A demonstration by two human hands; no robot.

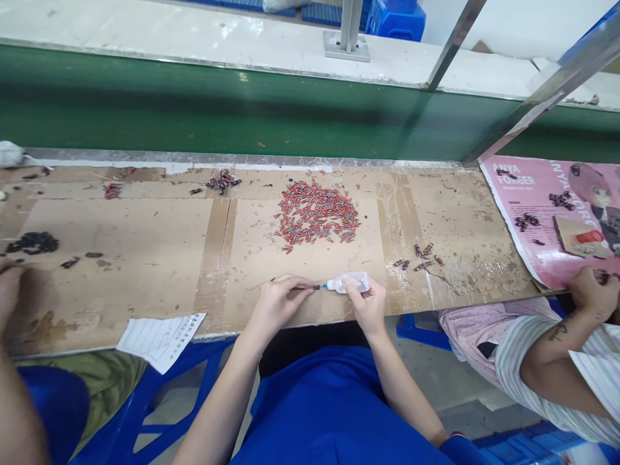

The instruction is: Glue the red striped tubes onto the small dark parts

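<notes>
While the left hand is pinching a small dark piece between its fingers, the right hand is clasping a smooth, translucent plastic bottle, whose thin blue tip is pointing at this piece. Too hard squeezing could be making any liquid inside overflow onto the fingers. Farther out, slim red-and-silvery parts are lying loosely on the counter's stained, taped cardboard.
</notes>
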